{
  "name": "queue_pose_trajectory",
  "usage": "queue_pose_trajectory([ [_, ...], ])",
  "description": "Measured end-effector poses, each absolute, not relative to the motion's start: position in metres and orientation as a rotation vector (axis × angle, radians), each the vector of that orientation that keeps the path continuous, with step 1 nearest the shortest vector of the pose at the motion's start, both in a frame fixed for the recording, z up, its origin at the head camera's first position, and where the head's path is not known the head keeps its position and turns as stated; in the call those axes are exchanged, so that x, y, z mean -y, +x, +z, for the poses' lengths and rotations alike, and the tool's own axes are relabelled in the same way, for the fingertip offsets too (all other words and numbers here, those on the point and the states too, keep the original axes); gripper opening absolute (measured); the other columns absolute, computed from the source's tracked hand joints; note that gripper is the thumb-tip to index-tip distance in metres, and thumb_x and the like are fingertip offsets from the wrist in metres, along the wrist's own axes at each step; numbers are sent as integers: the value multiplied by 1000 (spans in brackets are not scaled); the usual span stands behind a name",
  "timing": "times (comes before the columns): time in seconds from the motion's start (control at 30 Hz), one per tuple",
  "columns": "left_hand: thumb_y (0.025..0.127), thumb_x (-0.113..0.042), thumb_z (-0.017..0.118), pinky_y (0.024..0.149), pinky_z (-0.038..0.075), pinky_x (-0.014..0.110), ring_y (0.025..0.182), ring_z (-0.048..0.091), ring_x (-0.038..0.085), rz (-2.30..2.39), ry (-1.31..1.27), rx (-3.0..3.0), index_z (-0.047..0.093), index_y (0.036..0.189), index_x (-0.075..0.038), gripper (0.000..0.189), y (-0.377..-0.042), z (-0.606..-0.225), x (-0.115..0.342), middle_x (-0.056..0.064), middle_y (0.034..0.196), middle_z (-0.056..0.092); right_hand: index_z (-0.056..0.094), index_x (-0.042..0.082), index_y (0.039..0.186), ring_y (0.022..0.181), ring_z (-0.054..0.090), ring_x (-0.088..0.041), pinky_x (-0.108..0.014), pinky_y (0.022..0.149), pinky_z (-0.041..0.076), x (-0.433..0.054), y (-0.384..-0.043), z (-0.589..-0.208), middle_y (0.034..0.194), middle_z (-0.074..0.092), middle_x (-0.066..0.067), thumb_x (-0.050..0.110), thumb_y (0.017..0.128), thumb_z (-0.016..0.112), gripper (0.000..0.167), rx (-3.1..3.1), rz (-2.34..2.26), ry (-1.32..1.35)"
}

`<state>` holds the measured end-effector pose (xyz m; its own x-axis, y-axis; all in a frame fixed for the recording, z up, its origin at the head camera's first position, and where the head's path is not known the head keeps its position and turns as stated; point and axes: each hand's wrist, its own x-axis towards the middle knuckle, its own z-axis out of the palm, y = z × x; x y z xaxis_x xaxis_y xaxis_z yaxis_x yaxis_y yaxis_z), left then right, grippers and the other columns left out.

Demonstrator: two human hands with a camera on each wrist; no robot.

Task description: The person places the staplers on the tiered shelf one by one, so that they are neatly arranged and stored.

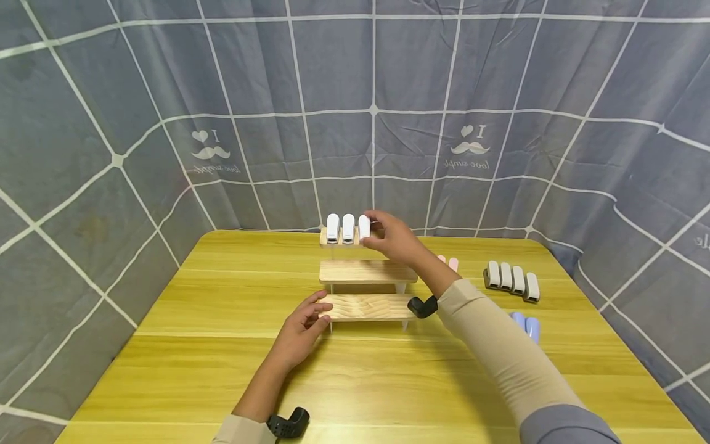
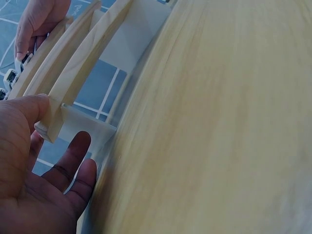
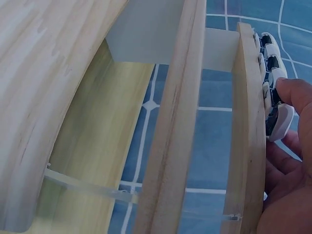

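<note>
A three-step wooden stand (image 1: 367, 307) with pale plastic side supports stands on the table. On its top step are three white mini staplers (image 1: 347, 228) in a row. My right hand (image 1: 395, 237) pinches the rightmost white mini stapler (image 1: 363, 227) from its right side; in the right wrist view the thumb lies on that stapler (image 3: 281, 122). At the left end of the lowest step, my left hand (image 1: 299, 331) holds the board between thumb and forefinger, as the left wrist view shows, with the other fingers (image 2: 78, 151) spread beside the side support.
To the right of the stand lie several white mini staplers (image 1: 511, 279) in a row. Nearer are blue ones (image 1: 532, 328), partly behind the right sleeve, and pink ones (image 1: 453, 264) show past the right forearm. A grey checked curtain (image 1: 333, 74) surrounds the wooden table (image 1: 233, 345).
</note>
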<state>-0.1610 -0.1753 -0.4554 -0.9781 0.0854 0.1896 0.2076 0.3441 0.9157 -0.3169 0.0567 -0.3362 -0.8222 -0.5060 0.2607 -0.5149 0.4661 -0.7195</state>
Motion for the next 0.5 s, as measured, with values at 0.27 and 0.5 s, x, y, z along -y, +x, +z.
queue_pose_trajectory([
  [0.27,100,-17,63,90,47,36,119,56,22,-1718,-273,2483,68,122,-12,24,-161,-457,175,0,152,44,42,6,148,126,55,-27,-38,103,43,-56,-316,-336,140,53,-12,21,91,73,66,2690,1311,914],
  [0.5,100,-17,63,90,48,37,118,56,22,-1706,-258,2490,69,122,-12,23,-161,-457,174,-1,152,44,43,4,147,127,54,-28,-38,104,43,-56,-315,-335,140,53,-12,20,92,73,65,2689,1318,918],
])
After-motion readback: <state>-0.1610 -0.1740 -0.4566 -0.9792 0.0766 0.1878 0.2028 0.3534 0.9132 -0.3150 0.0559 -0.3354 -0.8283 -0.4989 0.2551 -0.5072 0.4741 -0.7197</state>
